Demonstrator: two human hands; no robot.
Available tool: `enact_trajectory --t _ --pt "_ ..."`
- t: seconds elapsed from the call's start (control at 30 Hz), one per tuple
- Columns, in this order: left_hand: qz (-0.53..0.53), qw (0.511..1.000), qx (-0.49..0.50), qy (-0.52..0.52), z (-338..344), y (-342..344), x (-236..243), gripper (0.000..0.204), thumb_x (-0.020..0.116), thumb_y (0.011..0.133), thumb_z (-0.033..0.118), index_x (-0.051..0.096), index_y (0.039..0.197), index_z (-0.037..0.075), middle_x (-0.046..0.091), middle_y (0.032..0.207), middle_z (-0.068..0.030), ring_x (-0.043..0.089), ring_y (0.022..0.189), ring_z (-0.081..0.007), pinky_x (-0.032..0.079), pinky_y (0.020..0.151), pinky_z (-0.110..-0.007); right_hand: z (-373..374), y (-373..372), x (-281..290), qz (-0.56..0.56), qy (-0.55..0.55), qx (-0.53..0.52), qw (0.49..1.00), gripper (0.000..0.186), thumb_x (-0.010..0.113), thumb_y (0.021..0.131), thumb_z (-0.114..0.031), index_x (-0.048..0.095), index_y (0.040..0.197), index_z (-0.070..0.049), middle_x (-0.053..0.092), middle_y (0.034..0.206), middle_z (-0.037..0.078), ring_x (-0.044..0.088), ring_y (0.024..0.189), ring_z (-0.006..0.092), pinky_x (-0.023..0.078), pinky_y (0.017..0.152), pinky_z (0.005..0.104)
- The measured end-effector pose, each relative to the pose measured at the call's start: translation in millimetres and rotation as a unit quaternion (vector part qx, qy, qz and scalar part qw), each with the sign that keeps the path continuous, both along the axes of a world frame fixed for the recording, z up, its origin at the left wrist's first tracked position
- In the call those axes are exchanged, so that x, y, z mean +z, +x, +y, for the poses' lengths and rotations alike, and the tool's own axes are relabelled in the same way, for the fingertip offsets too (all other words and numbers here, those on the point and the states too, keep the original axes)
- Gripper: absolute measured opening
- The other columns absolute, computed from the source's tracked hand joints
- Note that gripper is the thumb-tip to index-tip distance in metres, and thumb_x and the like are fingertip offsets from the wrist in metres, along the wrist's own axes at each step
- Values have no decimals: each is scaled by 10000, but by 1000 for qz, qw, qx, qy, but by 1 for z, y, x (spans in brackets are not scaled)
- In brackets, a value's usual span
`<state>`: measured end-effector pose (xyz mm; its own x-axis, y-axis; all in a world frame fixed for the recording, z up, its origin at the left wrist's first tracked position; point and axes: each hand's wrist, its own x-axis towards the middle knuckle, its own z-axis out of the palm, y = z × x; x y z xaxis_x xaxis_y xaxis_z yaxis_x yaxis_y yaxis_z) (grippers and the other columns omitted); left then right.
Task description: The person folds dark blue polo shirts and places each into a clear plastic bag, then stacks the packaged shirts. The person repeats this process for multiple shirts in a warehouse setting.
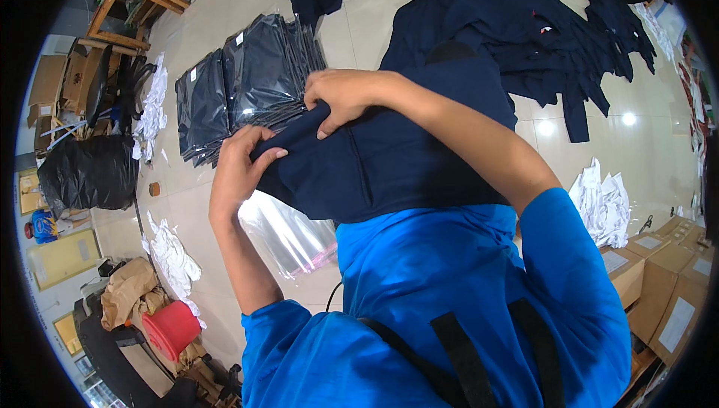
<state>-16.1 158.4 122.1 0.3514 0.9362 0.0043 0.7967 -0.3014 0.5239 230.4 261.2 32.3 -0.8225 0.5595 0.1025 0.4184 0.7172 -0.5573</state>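
A dark navy garment (pixel 419 155) is spread in front of my body, with a seam running down its middle. At its left edge my left hand (pixel 243 159) grips the cloth between thumb and fingers. My right hand (pixel 341 99) pinches the same garment a little farther off, near its upper left edge. Just beyond both hands lie stacks of folded dark garments in clear plastic bags (pixel 262 71). Below my left hand, a pile of clear flat plastic bags (pixel 292 239) rests on the floor, partly hidden by the garment and my arm.
A heap of loose navy garments (pixel 479 26) covers the floor at the far right. White cloth scraps (pixel 603 202) lie right, with cardboard boxes (pixel 659 281) nearer. On the left are a black plastic bag (pixel 90 172), a red bucket (pixel 171 329) and a wooden frame (pixel 123 0).
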Motion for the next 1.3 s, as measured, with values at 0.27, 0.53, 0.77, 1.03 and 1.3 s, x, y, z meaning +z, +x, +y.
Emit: enact_trajectory --t 0.27,0.53,0.77,1.03,1.3 --pt "-85 973 -3 -213 23 -29 24 251 828 907 112 605 982 25 626 862 34 551 827 -41 456 740 -217 0 23 53 90 -334 121 930 318 860 891 -182 645 1061 -21 739 888 67 681 803 142 525 705 322" --pt "-89 991 73 -67 79 -18 -132 429 639 1079 307 630 1366 -12 679 1336 -212 629 1295 -337 460 1113 -412 -3 18 -38 16 -135 -154 979 519 719 998 -411 641 1280 18 751 1111 265 714 1114 443 560 946 499" --pt "-54 997 28 38 18 61 -140 506 474 1140 327 504 1558 44 390 1671 -247 258 1601 -453 195 1310 -523 -8 33 -22 -16 48 -208 977 512 589 1070 -478 713 977 10 752 914 237 745 880 436 581 785 537" --pt "-147 984 75 70 29 56 -133 242 670 1036 137 697 1244 16 622 1455 -215 581 1382 -363 423 1178 -438 -31 150 -17 52 224 -321 919 230 727 969 -263 697 968 -35 676 1006 136 674 990 347 545 860 460" --pt "-77 992 38 88 42 68 -132 178 708 1014 155 718 1099 -1 706 1254 -194 667 1215 -368 498 1064 -436 -74 260 -18 108 49 -375 919 203 733 1000 -225 728 1104 -52 673 1057 104 654 1084 307 514 969 396"
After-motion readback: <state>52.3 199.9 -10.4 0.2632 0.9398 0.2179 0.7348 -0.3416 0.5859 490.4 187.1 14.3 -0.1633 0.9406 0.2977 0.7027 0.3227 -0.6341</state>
